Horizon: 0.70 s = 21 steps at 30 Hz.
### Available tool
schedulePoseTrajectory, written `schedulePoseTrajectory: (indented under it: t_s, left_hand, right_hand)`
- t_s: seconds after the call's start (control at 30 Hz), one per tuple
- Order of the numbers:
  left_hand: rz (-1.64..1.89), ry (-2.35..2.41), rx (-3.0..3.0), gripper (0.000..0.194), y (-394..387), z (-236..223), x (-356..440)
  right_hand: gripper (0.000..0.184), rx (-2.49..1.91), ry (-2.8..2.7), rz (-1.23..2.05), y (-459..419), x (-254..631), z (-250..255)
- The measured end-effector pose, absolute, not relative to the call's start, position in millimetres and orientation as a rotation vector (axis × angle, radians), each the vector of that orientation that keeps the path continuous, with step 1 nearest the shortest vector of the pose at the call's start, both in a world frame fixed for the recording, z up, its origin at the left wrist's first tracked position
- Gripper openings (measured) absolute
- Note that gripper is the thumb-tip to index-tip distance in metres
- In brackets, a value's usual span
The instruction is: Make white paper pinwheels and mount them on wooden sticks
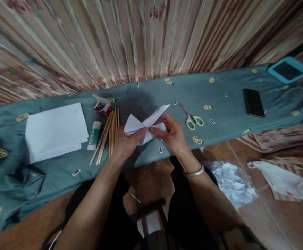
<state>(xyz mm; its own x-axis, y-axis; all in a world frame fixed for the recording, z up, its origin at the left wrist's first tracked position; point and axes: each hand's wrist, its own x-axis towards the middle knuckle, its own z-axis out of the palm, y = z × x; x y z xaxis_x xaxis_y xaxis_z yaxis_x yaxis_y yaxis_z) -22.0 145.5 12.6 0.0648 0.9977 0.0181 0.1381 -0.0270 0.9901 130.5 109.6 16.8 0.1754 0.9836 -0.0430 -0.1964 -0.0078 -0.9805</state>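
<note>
Nearest the camera, a left forearm (89,205) and a right forearm (211,194) are extended from the near edge of the head view, above dark-clothed legs (190,211). A silvery bangle (194,172) is worn on the right wrist. A white folded paper piece (147,129), with pointed flaps spread outward, is held between the two hands over the near edge of a green-grey cloth (224,111). Its middle is pinched by the left hand (126,141), thumb pressed on top; the same middle is pinched from the other side by the right hand (174,136), whose thumb tip is set close to the left one.

To the left of the hands, wooden sticks (104,139) are laid in a loose bundle, with a glue stick (94,135) just beside them, a small open box (102,107) at their far end and a stack of white paper (56,132) farther left. To the right, green-handled scissors (191,119) are placed with blades pointed to the far side; a dark phone (253,102) and a blue-framed digital display (288,70) are seen farther right. White paper scraps (232,182) are gathered on the tiled floor (268,222), near a white plastic bag (286,180). Striped curtains (141,41) are hung beyond the cloth.
</note>
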Motion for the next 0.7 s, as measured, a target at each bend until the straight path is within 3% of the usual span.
schedulePoseTrajectory:
  t_s: [0.7]
  left_hand:
    - [1.11,1.274,1.314,0.027,145.3,12.3,-19.5]
  right_hand:
    - [0.04,-1.247,-0.931,1.118,110.6,128.7,17.3]
